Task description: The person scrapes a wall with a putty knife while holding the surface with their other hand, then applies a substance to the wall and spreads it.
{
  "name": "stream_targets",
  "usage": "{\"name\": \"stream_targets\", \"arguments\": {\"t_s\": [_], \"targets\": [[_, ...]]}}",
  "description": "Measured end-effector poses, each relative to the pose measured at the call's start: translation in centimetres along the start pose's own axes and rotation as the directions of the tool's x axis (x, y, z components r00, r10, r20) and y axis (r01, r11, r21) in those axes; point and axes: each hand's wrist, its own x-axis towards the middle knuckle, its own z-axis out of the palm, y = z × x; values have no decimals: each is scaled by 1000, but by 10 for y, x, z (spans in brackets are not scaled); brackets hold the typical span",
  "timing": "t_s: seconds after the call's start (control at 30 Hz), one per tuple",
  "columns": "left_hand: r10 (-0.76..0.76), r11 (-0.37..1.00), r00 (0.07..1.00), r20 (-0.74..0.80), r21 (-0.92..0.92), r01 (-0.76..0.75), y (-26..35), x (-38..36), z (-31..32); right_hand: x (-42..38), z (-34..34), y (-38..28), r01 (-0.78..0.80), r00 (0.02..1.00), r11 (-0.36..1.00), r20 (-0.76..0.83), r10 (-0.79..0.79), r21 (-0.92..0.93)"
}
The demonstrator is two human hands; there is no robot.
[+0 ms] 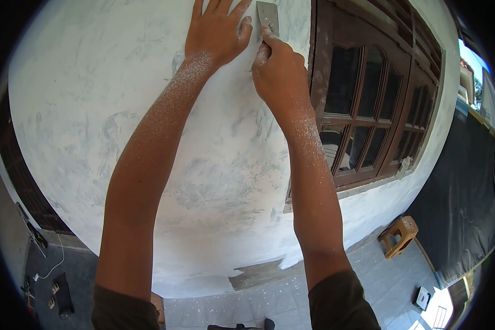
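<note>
My right hand [280, 69] grips a putty knife [268, 14], its flat metal blade pointing up against the whitish patchy wall [225, 159]. The handle is hidden inside my fist, and a finger presses along the blade's base. To its left, my left hand [217, 33] lies spread on the wall with nothing in it; its fingertips run past the top edge of the view. White dust speckles both wrists and forearms. Just right of the putty knife stands the brown frame of a window [363, 99].
A wooden-coloured stool [400, 236] stands on the grey tiled floor [242, 308] at the lower right, near a black sheet [451, 203]. A white cable [58, 264] lies at lower left beside a dark doorway. White flakes dot the floor below the wall.
</note>
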Motion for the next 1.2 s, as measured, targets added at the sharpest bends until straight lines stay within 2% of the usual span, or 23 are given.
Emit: {"name": "stream_targets", "arguments": {"t_s": [0.1,0.3,0.37,0.4,0.53,0.6,0.73,0.83,0.9,1.0,1.1,1.13,1.2], "targets": [[4,1000,1000,-4,11,-3,0,-1,-2,16,-2,-5,72,993,997,-95,-72,2],[-7,1000,1000,-18,-20,7,0,0,-1,-12,1,7,41,999,997,0,-41,-60],[-12,1000,1000,-10,-17,12,1,0,-1,18,0,0,45,998,999,-49,-45,-9],[-22,1000,1000,-3,-14,22,1,0,-2,28,1,-4,95,989,995,-108,-96,-12],[-10,1000,1000,-16,-30,9,0,-1,-2,10,-6,10,134,986,991,-95,-135,-26],[3,1000,1000,-29,-23,-3,0,1,0,-18,-8,16,48,999,998,5,-48,-47],[-1,1000,1000,-17,-28,0,2,-1,-4,21,-2,12,86,992,996,-93,-86,-13],[-6,1000,1000,-16,-30,6,1,-1,-4,41,-13,0,30,998,999,-49,-28,44],[12,1000,999,-52,-23,-13,0,-1,0,26,-16,9,139,986,987,-79,-145,-82],[4,999,998,-58,-42,-7,0,-1,-1,-1,-12,17,139,989,987,-43,-143,-86],[5,998,998,-55,-60,-8,0,-2,-3,31,-17,8,170,981,985,-94,-169,-7],[7,998,998,-55,-62,-10,0,-2,-3,45,-22,1,84,996,996,-20,-84,-2],[10,999,999,-38,-32,-11,-1,-2,-3,47,-23,5,99,995,994,-24,-100,-38]]}}
